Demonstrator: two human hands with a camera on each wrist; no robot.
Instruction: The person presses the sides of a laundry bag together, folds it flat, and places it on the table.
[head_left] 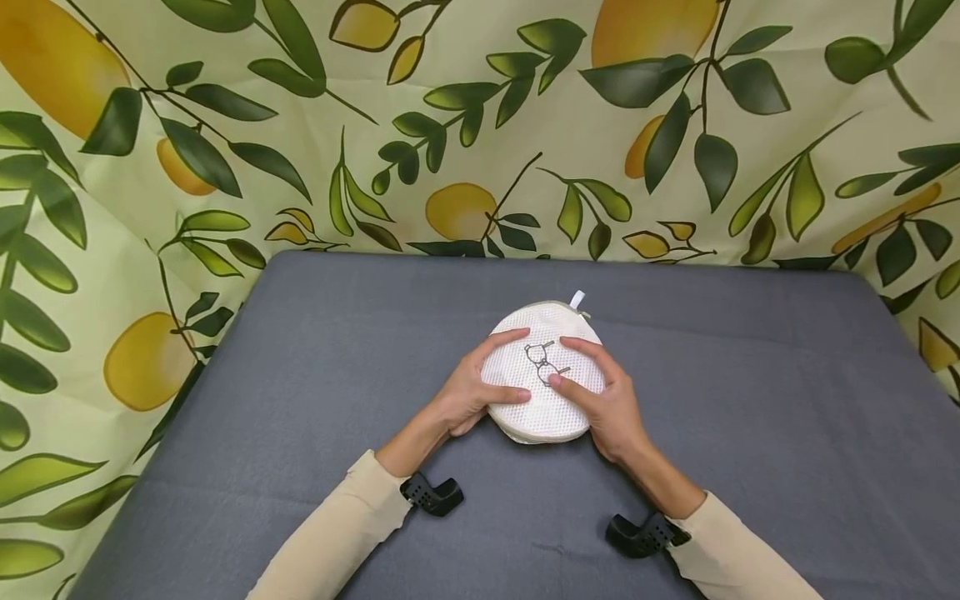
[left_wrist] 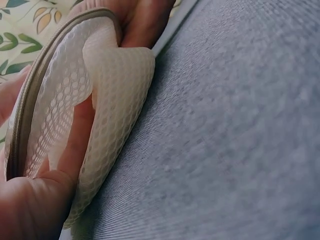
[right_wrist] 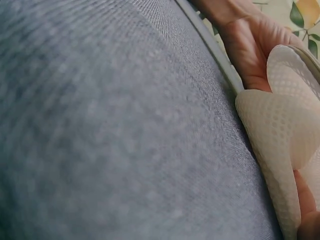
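Both hands hold a round white mesh laundry bag (head_left: 546, 417) over the middle of the table. The left hand (head_left: 471, 390) grips its left side, thumb and index finger on the upper face. On the right side, the right hand (head_left: 611, 408) grips it the same way, its thumb beside a dark line drawing (head_left: 546, 363) printed on the mesh. In the left wrist view a beige zipper (left_wrist: 30, 105) runs round the rim, and fingers (left_wrist: 77, 142) press into the slack, folded mesh side. The right wrist view shows the bag's folded mesh (right_wrist: 270, 130) close over the cloth.
A grey cloth-covered table (head_left: 360, 333) lies under the hands. Behind it and along the left hangs a curtain (head_left: 300, 150) printed with lemons and leaves. A white tab (head_left: 577, 299) sticks up from the bag's far edge. Black wrist mounts (head_left: 433, 495) sit on both forearms.
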